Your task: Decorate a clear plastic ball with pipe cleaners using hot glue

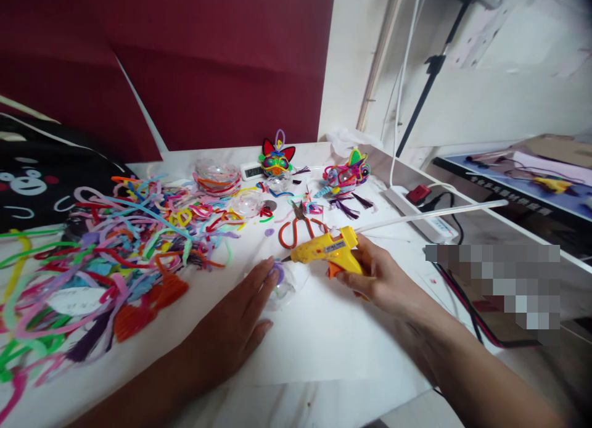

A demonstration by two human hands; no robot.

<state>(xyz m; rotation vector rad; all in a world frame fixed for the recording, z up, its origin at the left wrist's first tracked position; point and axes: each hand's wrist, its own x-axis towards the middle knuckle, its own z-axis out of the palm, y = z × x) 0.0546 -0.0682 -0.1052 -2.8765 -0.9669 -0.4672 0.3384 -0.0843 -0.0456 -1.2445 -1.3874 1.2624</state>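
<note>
My right hand point(372, 271) is wrapped round a yellow glue gun point(319, 249) with an orange trigger. A long clear glue stick point(430, 215) sticks out of its back. The nozzle points left, close to a purple pipe-cleaner coil point(277, 272) on a clear plastic ball point(280, 294). With its fingertips on the coil and the ball, my left hand point(240, 314) steadies them on the white table point(324, 335). Part of the ball is hidden behind these fingers. Orange-handled scissors point(300, 224) lie just beyond the gun, blades pointing away.
A large heap of colourful pipe cleaners point(152, 249) covers the left side. Two decorated ornaments point(277, 160) with tassels stand at the back, near nested clear shells point(216, 176) and another clear ball point(246, 204). A power strip point(420, 215) with cables lies along the right edge.
</note>
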